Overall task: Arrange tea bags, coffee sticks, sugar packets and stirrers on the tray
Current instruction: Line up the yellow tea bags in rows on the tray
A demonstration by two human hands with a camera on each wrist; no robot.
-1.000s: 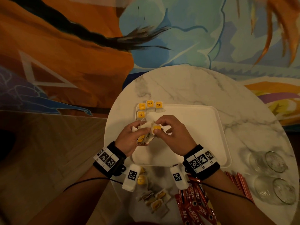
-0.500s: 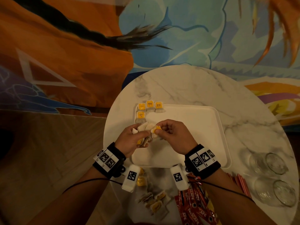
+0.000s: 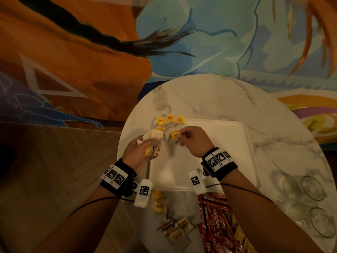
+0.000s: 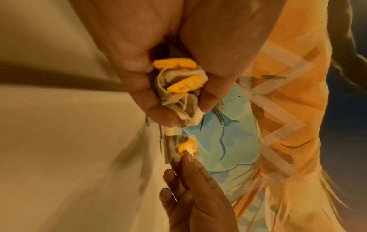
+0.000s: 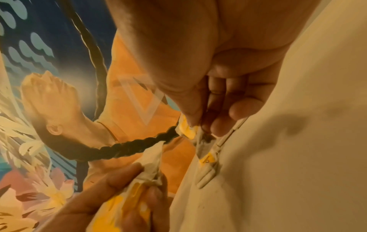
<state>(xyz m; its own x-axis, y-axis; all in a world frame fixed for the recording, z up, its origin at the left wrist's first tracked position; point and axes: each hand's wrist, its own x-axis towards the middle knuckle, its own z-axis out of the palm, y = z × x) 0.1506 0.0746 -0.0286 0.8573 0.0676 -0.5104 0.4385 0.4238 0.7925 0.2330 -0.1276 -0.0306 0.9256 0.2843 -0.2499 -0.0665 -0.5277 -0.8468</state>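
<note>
A white tray [image 3: 218, 161] lies on the round marble table. Several tea bags with yellow tags [image 3: 170, 118] sit in its far left corner. My left hand [image 3: 146, 146] hovers over the tray's left edge and grips a bunch of tea bags [image 3: 155, 139]; the left wrist view shows the bunch [image 4: 178, 87] between curled fingers. My right hand [image 3: 179, 136] pinches the yellow tag of a single tea bag [image 3: 174, 134] just right of the bunch, close to the ones on the tray. That tag [image 4: 187, 149] shows at its fingertips.
Red coffee sticks [image 3: 217, 221] lie in a heap at the table's near edge, with yellow packets [image 3: 237, 232] partly under them. Loose tea bags [image 3: 175, 229] lie left of the sticks. Two glasses [image 3: 311, 187] [image 3: 321, 221] lie at the right. A painted wall stands behind.
The hands have come apart. My right hand has drawn one tea bag off the bunch and carried it towards the tray's far left corner; my left hand shifted left with the rest.
</note>
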